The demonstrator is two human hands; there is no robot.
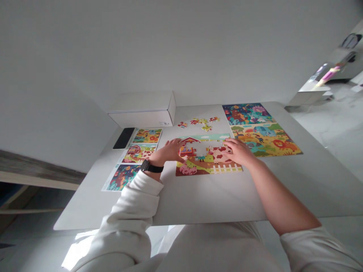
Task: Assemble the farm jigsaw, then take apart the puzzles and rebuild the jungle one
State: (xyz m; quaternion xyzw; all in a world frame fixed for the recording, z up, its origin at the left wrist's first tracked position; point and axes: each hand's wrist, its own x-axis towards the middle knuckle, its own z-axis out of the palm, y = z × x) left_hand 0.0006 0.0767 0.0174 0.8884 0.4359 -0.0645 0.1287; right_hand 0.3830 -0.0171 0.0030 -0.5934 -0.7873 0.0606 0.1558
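A farm jigsaw puzzle (208, 166) with a red barn, a cow and a white fence lies in the middle of the white table (198, 200); a gap shows near its centre. My left hand (170, 151), with a black watch on the wrist, rests flat on the puzzle's left edge, fingers stretched toward the barn. My right hand (239, 151) lies on the puzzle's right part, fingers extended over the cow. Several loose puzzle pieces (198, 122) sit just beyond the puzzle.
Two finished puzzles (259, 130) lie at the right. A reference sheet (133, 158) with three pictures lies at the left, a black phone (124, 138) beside it. A white box (144, 109) stands at the back left against the wall.
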